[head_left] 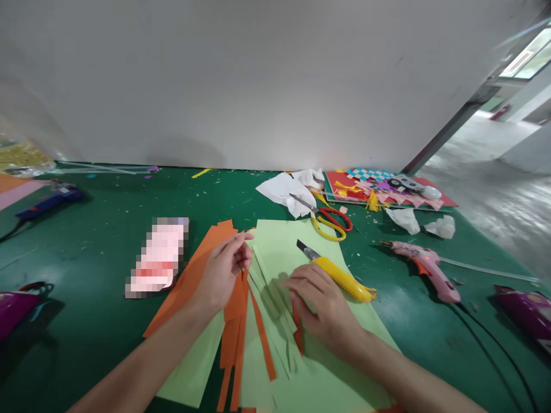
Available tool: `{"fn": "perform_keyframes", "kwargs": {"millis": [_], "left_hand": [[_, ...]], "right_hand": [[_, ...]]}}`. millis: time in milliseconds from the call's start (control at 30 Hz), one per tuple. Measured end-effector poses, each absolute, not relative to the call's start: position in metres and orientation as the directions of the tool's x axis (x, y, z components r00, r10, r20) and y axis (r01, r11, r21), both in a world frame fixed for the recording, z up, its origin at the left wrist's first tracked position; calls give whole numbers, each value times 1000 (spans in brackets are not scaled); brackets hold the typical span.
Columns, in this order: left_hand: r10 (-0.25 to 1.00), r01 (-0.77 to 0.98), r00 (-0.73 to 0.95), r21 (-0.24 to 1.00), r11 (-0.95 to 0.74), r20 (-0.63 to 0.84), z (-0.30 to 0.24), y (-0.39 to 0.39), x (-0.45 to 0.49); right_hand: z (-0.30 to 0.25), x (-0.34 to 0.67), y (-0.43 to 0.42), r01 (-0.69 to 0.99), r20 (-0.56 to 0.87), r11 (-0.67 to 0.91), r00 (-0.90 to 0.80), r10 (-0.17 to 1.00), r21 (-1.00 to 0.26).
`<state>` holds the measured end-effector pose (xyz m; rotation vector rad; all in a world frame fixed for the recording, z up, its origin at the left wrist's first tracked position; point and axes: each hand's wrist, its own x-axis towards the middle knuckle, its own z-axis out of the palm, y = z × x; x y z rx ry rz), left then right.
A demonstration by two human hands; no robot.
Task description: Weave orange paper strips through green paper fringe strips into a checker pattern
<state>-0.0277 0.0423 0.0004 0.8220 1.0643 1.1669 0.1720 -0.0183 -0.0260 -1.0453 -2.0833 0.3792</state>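
My left hand (221, 274) pinches the top ends of several orange paper strips (235, 330) that hang down over a light green paper sheet (275, 241) on the green table (94, 241). My right hand (318, 304) rests curled on several cut light green strips (271, 304), fingertips pressing them beside another orange strip (297, 338). A yellow utility knife (340, 272) lies just beyond my right hand, blade out and pointing away. An orange sheet (189, 275) lies under my left hand.
Red and yellow scissors (329, 221) lie by white crumpled paper (282, 192). A pink glue gun (426, 267) with a black cord lies right; a blue glue gun (51, 201) far left. Coloured paper scraps (379, 189) sit at the back right. A white wall stands behind the table.
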Motion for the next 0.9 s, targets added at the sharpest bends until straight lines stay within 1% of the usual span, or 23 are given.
{"fn": "perform_keyframes", "kwargs": {"millis": [67, 200, 267, 333, 367, 433, 533, 600, 667, 767, 900], "left_hand": [[975, -283, 67, 933, 220, -210, 0, 41, -27], [980, -210, 119, 961, 180, -158, 1, 38, -23], [983, -103, 146, 986, 130, -114, 2, 34, -21], [980, 74, 191, 997, 36, -49, 4, 30, -20], [973, 164, 231, 986, -41, 2, 4, 27, -19], [946, 321, 320, 932, -166, 58, 3, 23, -18], [907, 419, 412, 865, -277, 91, 0, 20, -16], [886, 435, 452, 840, -323, 107, -2, 19, -15], [870, 458, 479, 813, -359, 115, -3, 20, -14], [862, 491, 493, 781, -386, 116, -5, 21, -14], [854, 500, 507, 767, -402, 117, -7, 22, -14]], "right_hand": [[-26, 175, -16, 576, 470, 610, -393, 790, -544], [-24, 178, -18, 650, 318, 600, -510, 799, -466], [-23, 179, -19, 664, 245, 609, -564, 789, -433], [-22, 182, -20, 658, 185, 624, -611, 769, -422], [-22, 183, -20, 652, 156, 628, -631, 760, -424], [-20, 187, -20, 645, 102, 627, -657, 747, -436], [-17, 191, -19, 652, 60, 616, -664, 745, -442], [-14, 191, -19, 653, 65, 612, -658, 750, -447], [-13, 191, -18, 643, 102, 621, -653, 751, -448], [-16, 189, -16, 612, 205, 671, -656, 726, -418], [-23, 187, -11, 553, 370, 740, -642, 672, -384]]}}
